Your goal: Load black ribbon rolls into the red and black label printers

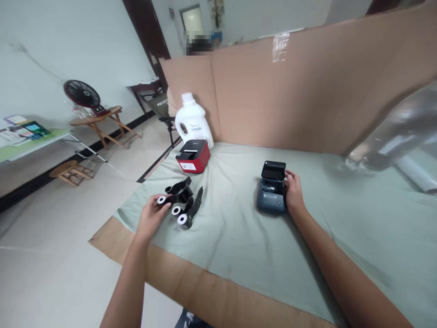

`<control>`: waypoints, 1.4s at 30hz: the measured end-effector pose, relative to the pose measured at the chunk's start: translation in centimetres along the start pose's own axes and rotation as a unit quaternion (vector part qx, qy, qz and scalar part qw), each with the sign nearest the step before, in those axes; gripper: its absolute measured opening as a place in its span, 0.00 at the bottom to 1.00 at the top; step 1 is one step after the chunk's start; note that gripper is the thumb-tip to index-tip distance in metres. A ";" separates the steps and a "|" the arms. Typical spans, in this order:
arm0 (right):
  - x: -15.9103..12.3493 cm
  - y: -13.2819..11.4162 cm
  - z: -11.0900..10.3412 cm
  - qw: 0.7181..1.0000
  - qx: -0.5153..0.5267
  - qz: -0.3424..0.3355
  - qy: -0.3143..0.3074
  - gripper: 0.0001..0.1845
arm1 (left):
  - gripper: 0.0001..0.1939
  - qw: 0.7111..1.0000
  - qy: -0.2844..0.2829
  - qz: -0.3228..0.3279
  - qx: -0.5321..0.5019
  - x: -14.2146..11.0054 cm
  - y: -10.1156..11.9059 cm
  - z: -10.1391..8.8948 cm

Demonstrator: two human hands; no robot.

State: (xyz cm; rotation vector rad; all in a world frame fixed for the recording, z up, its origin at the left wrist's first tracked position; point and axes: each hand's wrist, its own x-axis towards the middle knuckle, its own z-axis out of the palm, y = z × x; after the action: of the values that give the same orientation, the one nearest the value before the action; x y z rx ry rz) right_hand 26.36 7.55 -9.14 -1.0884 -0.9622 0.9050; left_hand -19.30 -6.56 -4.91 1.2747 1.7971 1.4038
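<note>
On the left of the cloth, my left hand (pixel 152 215) pinches a small black roll (pixel 161 200) with a white core. Its loose black strip trails to the right. Beside it lie two more black rolls (pixel 183 221) with white cores and unwound tails, and a curled black strip (pixel 180 189). Farther right, a dark blue portable label printer (pixel 271 200) stands with its lid (pixel 273 170) raised. My right hand (pixel 294 193) grips the printer's right side, its fingers partly hidden behind the case. The inside of the compartment is too dark to make out fully.
A red and black printer (pixel 194 157) stands behind the rolls, before a white jug (pixel 194 120). A cardboard panel (pixel 290 100) borders the back. A clear plastic bottle (pixel 392 132) is at the right. Past the left edge are a fan (pixel 82 93) and wooden stools (pixel 71 171).
</note>
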 end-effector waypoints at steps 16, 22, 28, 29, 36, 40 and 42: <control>0.2 0.1 0.0 1.000 0.004 0.013 0.007 0.23 | 0.25 0.989 -0.010 0.022 0.146 -1.2 -1.5 0.4; 0.2 0.1 0.0 1.000 -0.007 0.021 0.016 0.23 | 0.15 0.967 0.171 0.060 0.179 -7.5 0.9 1.5; 0.1 -0.1 0.1 0.999 -0.015 0.020 0.027 0.21 | 0.19 0.949 0.053 0.072 0.302 -10.8 2.2 4.7; 0.1 -0.1 0.0 0.999 -0.015 0.016 0.027 0.21 | 0.19 0.944 0.060 0.068 0.317 -10.6 2.2 4.9; 0.2 0.0 0.0 1.000 0.005 0.003 0.017 0.21 | 0.16 0.955 0.042 0.104 0.274 -9.4 2.7 5.1; 0.2 0.0 0.1 1.000 0.003 0.011 0.022 0.22 | 0.13 0.979 -0.009 0.156 0.132 -8.6 5.4 6.5; 0.0 -0.2 0.1 0.999 -0.013 0.016 0.033 0.22 | 0.14 0.980 -0.050 0.180 0.070 -7.4 7.4 8.3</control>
State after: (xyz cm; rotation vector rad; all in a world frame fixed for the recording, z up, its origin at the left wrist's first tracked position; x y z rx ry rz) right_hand 26.25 7.57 -8.91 -1.1508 -0.9061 0.8786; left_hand -6.66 -9.39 -1.74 1.7827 1.6814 1.3836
